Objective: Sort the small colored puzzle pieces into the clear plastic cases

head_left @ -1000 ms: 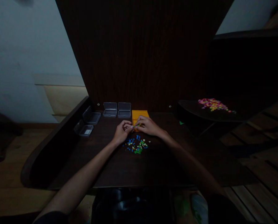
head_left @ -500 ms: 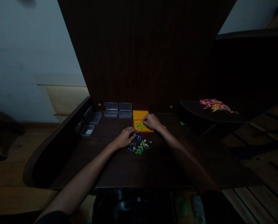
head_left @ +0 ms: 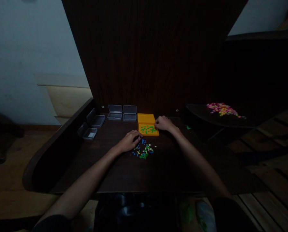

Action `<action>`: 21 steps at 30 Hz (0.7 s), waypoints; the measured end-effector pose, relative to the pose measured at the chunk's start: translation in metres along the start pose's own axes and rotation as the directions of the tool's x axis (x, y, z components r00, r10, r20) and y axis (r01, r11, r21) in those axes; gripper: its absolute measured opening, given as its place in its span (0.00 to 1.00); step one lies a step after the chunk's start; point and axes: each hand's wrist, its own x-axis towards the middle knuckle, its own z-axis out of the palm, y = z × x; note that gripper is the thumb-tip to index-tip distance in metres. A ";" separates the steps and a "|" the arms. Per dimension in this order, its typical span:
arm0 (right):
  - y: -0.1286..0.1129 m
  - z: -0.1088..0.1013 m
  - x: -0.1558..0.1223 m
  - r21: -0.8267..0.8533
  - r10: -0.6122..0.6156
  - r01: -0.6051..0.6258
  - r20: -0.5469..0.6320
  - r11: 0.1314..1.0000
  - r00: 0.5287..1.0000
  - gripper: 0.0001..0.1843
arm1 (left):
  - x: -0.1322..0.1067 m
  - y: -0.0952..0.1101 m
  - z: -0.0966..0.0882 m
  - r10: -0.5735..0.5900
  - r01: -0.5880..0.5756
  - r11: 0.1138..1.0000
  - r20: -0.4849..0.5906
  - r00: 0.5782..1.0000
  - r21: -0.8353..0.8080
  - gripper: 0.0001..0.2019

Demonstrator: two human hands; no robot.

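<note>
A yellow box (head_left: pixel 146 117) lies with its lid laid back on the dark desk, small green pieces (head_left: pixel 148 129) scattered in its tray. At its right edge is my right hand (head_left: pixel 164 123), the fingertips drawn together; whatever they may hold is too small to see. My left hand (head_left: pixel 129 141) rests on the desk by the box's near left corner, thumb apart from the fingers, with nothing visible in it. Just beside it, in front of the box, spreads a loose pile of tiny blue, white, yellow and green pieces (head_left: pixel 145 150).
Two clear plastic boxes (head_left: pixel 114 116) stand with lids up left of the yellow box. Two more clear cases (head_left: pixel 90 133) sit by the desk's raised left side. A pile of pink and yellow pieces (head_left: pixel 222 109) lies on a side shelf at right.
My right hand has moved right, from over the yellow box's tray to its right edge, uncovering more green pieces. The left hand has stayed in place.
</note>
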 end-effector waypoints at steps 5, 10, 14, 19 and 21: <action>-0.006 0.002 -0.004 -0.026 0.014 -0.013 0.051 1.000 0.999 0.14 | 0.000 0.003 0.000 0.001 -0.001 1.000 0.004 1.000 0.001 0.10; -0.007 0.005 -0.003 -0.006 0.013 -0.012 0.043 1.000 0.999 0.14 | 0.000 0.004 -0.002 -0.002 0.002 1.000 0.005 1.000 -0.003 0.10; -0.002 0.004 -0.001 0.020 0.011 -0.012 0.037 1.000 0.999 0.14 | 0.000 0.004 -0.003 -0.006 0.006 1.000 0.000 1.000 -0.006 0.10; 0.005 0.008 0.003 0.052 0.012 -0.014 0.033 0.999 0.999 0.13 | 0.000 0.004 -0.003 -0.008 0.008 1.000 0.001 1.000 -0.003 0.11; 0.006 0.010 0.005 0.069 -0.001 -0.002 0.039 0.998 0.999 0.13 | 0.000 0.005 -0.003 -0.007 0.007 1.000 0.007 1.000 -0.001 0.10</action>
